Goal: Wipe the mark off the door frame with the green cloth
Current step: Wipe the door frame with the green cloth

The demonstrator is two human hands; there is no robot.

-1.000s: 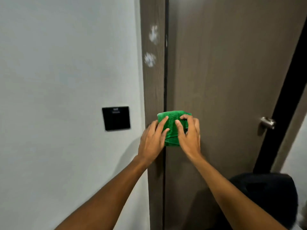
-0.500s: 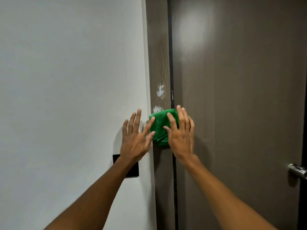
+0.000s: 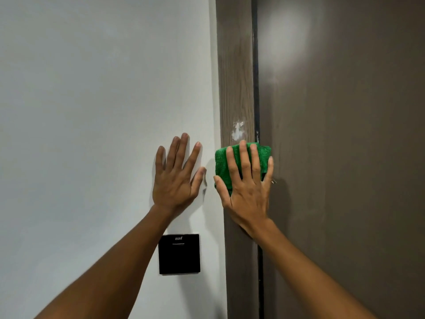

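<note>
A folded green cloth point(image 3: 222, 165) is pressed flat against the brown wooden door frame point(image 3: 234, 77) under my right hand point(image 3: 247, 187), whose fingers are spread over it. A white smeared mark point(image 3: 238, 131) shows on the frame just above the cloth's top edge. A lower mark seen earlier is hidden, covered by the cloth or my hand. My left hand point(image 3: 176, 176) lies flat and open on the white wall point(image 3: 92, 100), left of the frame, holding nothing.
A black square switch plate point(image 3: 179, 254) sits on the wall below my left hand. The closed brown door point(image 3: 345, 134) fills the right side, with a dark gap between it and the frame.
Both hands rose up the frame with the cloth. My left hand let go of the cloth and moved left onto the wall. The cloth now covers the place of the lower mark.
</note>
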